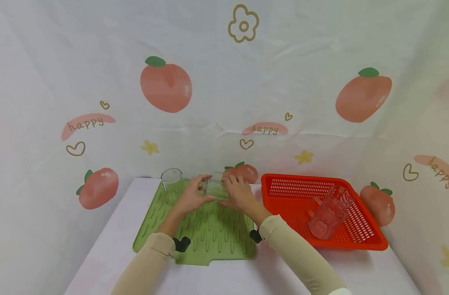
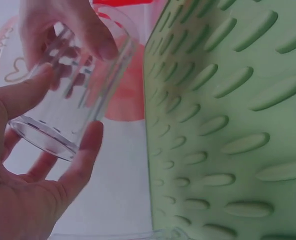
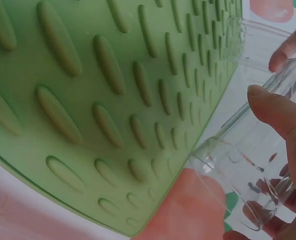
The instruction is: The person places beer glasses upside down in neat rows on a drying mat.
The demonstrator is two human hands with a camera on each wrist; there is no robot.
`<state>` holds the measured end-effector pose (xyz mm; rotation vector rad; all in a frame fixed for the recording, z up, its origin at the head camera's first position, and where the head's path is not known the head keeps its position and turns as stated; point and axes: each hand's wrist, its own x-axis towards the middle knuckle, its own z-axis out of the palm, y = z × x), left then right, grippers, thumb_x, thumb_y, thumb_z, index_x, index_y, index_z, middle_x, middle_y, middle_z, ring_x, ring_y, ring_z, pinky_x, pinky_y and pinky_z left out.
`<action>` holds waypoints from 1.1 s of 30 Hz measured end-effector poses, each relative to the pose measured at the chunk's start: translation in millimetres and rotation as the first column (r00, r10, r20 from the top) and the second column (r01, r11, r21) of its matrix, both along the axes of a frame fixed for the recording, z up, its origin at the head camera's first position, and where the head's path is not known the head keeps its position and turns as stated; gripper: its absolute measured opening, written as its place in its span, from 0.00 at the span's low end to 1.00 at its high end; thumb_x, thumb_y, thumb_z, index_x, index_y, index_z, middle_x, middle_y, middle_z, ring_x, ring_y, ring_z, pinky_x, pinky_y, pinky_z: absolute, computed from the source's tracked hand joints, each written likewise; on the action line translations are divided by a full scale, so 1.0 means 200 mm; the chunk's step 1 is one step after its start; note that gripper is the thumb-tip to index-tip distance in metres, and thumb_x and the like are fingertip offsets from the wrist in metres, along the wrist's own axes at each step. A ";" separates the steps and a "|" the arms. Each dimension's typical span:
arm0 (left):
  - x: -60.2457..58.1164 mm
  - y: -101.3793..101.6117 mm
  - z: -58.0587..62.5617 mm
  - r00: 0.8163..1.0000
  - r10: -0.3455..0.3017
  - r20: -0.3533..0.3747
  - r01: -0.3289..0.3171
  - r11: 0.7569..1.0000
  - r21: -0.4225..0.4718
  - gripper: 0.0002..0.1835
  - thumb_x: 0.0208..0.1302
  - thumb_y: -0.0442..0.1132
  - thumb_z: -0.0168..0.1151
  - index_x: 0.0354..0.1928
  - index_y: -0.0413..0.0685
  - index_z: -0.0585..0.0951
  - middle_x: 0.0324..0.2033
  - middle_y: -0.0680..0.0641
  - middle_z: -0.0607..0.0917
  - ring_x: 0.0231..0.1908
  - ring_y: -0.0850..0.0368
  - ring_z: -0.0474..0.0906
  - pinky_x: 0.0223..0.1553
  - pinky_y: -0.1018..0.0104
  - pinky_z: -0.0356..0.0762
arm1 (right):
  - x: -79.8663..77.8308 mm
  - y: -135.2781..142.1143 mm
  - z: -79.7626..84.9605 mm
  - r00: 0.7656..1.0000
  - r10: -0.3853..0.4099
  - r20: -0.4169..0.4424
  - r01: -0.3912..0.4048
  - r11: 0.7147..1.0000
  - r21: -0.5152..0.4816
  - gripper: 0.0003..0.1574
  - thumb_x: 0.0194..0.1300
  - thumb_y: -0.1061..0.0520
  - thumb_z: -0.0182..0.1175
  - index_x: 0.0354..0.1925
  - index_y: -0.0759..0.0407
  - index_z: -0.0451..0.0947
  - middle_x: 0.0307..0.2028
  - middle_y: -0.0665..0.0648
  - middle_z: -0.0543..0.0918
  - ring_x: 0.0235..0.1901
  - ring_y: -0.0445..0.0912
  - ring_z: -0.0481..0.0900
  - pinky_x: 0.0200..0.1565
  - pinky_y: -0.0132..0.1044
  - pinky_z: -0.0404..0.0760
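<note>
Left hand [image 1: 192, 196] and right hand [image 1: 242, 196], both closed round one clear glass [image 1: 215, 189], left thumb and fingers about one end, right thumb and fingers about the other; glass on its side, centre of frame, by the top edge of a green mat [image 1: 209, 239]; fingertips of the two hands near each other along it.

Edges: second glass [image 1: 172, 186] upright at the mat's upper left corner, just left of the left hand; mat's ridged surface exposed between the forearms, down to a notched lower edge; red basket [image 1: 288, 186] right of centre, narrow gap between its left side and the mat; right sleeve [image 1: 298, 254] crosses before the basket's lower left corner; clear glassware with a handle [image 1: 329, 217] leaning inside, toward the basket's right wall; exact count hard to tell.

Surface: pale tabletop [image 1: 228, 280], bare strip along the bottom of frame, another down the mat's left side; room: white cloth [image 1: 209, 41] behind and to both sides, printed with red fruit, hearts, yellow flowers and the word "happy"; creased across the middle.
</note>
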<state>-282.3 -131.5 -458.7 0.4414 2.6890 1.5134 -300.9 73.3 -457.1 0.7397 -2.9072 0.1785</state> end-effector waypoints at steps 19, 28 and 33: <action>0.02 -0.01 0.19 0.995 0.011 -0.103 -0.016 0.999 -0.046 0.40 0.67 0.37 0.69 0.77 0.50 0.62 0.73 0.36 0.62 0.74 0.36 0.60 0.66 0.37 0.72 | -0.06 -0.04 -0.05 0.985 -0.099 0.140 0.135 0.951 -0.277 0.39 0.55 0.37 0.75 0.55 0.56 0.74 0.49 0.55 0.83 0.47 0.50 0.83 0.47 0.47 0.86; 0.03 -0.10 0.28 0.960 0.151 -0.236 -0.170 0.983 -0.064 0.37 0.67 0.38 0.69 0.76 0.51 0.65 0.71 0.39 0.68 0.71 0.40 0.66 0.64 0.41 0.74 | -0.10 -0.03 -0.09 0.945 -0.101 0.311 0.261 0.803 -0.535 0.26 0.57 0.44 0.76 0.48 0.54 0.79 0.44 0.53 0.86 0.41 0.47 0.83 0.43 0.42 0.84; 0.03 -0.18 0.30 0.942 0.220 -0.255 -0.240 0.969 -0.052 0.36 0.69 0.41 0.67 0.76 0.52 0.65 0.72 0.39 0.66 0.68 0.37 0.65 0.64 0.38 0.70 | -0.10 -0.05 -0.12 0.932 -0.119 0.343 0.309 0.756 -0.577 0.28 0.57 0.43 0.75 0.46 0.56 0.75 0.43 0.54 0.83 0.40 0.48 0.81 0.41 0.41 0.82</action>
